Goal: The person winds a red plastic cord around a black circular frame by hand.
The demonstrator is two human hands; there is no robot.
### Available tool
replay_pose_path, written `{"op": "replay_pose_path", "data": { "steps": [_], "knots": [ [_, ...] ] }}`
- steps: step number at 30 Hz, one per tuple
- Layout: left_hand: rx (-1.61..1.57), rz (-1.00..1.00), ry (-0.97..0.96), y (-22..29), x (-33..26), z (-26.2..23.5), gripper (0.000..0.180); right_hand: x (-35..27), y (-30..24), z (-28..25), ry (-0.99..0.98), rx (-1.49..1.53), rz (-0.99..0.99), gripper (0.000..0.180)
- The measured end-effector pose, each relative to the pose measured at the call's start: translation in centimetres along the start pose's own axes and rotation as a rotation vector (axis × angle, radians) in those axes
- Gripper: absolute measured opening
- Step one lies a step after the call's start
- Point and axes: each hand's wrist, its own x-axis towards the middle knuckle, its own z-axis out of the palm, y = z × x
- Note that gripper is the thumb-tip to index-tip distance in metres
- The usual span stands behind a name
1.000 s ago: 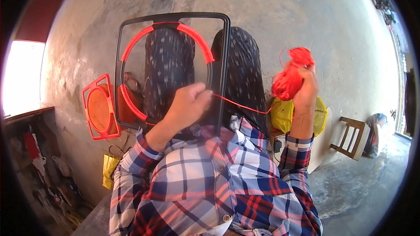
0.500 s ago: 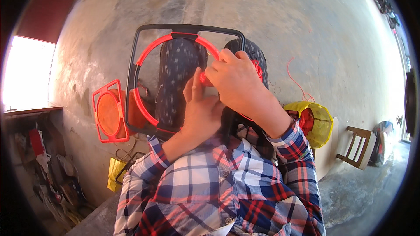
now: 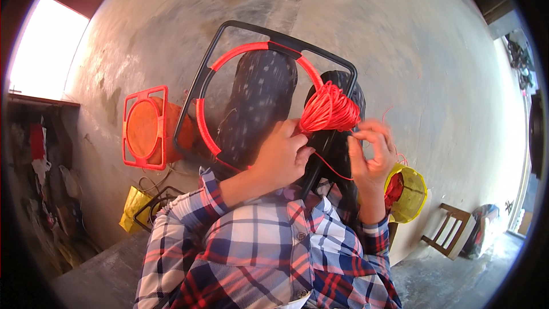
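A black metal frame [image 3: 201, 74] with a round ring inside it rests across my knees. Sections of the ring are wrapped tightly in red cord [image 3: 240, 51]. My left hand [image 3: 280, 157] is closed on the narrow end of a fanned bundle of red cord [image 3: 330, 110], over the frame's right part. My right hand [image 3: 374, 151] is beside the bundle's loose right end, thumb and bent fingers apart and slightly blurred; whether they touch the cord I cannot tell. A single strand runs from near my left hand toward my right wrist.
An orange-red frame [image 3: 163, 129] leans by an orange round object [image 3: 143, 129] at left. Below it are a yellow bag [image 3: 136, 209] and a black frame. A yellow container [image 3: 414, 194] with red cord stands at right, near a wooden stool [image 3: 446, 232].
The cord bundle now shows beyond my left hand, which has closed on it. My right hand has moved off the ring, down and right. The view has shifted and the black frame appears tilted.
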Motion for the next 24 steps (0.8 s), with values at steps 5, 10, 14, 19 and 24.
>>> {"op": "replay_pose_path", "data": {
  "steps": [5,10,14,19,24],
  "knots": [
    [-0.263,-0.061,-0.080,-0.4,0.2,0.1,0.015,-2.9,1.2,0.1,-0.334,-0.002,0.222,0.023],
    [-0.346,-0.227,-0.248,-0.8,1.2,-0.5,0.016,-2.0,-0.5,0.7,-0.489,-0.213,0.123,0.045],
    [-0.727,-0.476,-0.462,-0.9,1.5,-0.2,0.020,-2.4,-0.8,1.3,-0.523,-0.278,0.100,0.051],
    [-0.747,-0.424,-0.488,-1.3,1.3,0.2,0.019,-3.5,0.3,2.5,-0.420,-0.282,0.041,0.050],
    [-0.985,-0.527,-0.496,-0.7,1.1,0.4,0.017,-3.8,0.6,2.5,-0.398,-0.318,0.033,0.047]
  ]
}}
